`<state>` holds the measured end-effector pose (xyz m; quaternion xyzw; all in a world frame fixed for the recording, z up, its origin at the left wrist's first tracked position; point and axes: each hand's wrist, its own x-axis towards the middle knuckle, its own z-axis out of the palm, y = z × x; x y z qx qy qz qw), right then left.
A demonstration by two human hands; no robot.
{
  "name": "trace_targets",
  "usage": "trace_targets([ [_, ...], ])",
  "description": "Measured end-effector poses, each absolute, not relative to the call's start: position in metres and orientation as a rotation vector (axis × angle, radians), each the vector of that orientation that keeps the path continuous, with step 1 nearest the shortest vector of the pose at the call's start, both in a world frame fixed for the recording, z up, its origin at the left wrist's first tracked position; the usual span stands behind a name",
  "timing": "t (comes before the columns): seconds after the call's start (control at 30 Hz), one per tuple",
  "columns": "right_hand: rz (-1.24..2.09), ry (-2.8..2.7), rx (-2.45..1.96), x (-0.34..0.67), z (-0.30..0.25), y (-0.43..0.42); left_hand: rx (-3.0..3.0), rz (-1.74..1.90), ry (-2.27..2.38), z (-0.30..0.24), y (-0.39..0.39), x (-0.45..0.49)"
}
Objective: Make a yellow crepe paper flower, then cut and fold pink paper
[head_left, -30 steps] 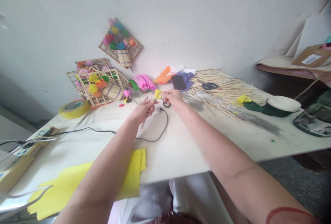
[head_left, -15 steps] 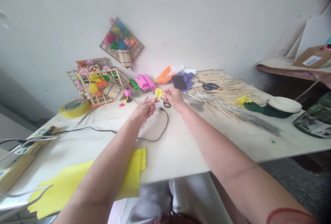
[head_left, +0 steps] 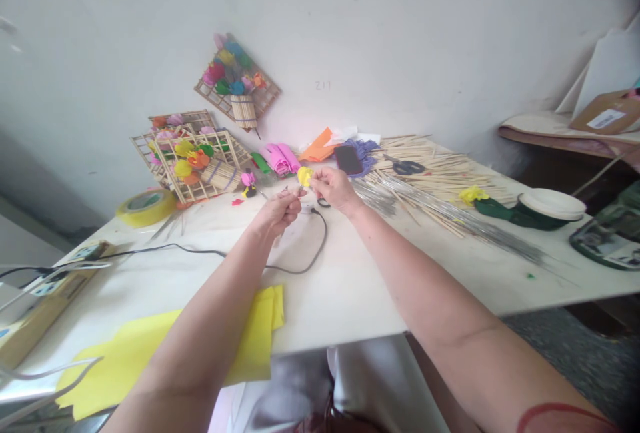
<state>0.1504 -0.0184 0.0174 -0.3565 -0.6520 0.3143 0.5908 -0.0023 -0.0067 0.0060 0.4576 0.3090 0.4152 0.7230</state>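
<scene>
Both of my hands meet above the far middle of the white table [head_left: 360, 286]. My left hand [head_left: 277, 211] is closed in a pinch on a thin stick that runs up to a small yellow paper flower [head_left: 304, 175]. My right hand [head_left: 334, 187] is closed too, its fingertips pinching the yellow flower from the right. A black cable [head_left: 280, 266] curls on the table just below the hands.
Wooden lattice baskets with paper flowers [head_left: 193, 163] stand at the back left, another one [head_left: 237, 89] on the wall. A tape roll [head_left: 145, 206], pink paper rolls [head_left: 280, 158], a phone [head_left: 347, 159], scissors [head_left: 407, 167], sticks and wires [head_left: 450, 209], yellow paper sheets [head_left: 250, 339], a green-and-white bowl [head_left: 547, 205].
The hands have barely moved; the right hand and the yellow flower shifted slightly up and left. Everything on the table stays where it was.
</scene>
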Motion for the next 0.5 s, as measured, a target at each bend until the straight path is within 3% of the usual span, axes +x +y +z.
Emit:
trace_targets([
  [0.5, 0.745, -1.404, -0.887, 0.1508, 0.0165, -0.0172, 1.209, 0.978, 0.679, 0.0036, -0.0050, -0.0064],
])
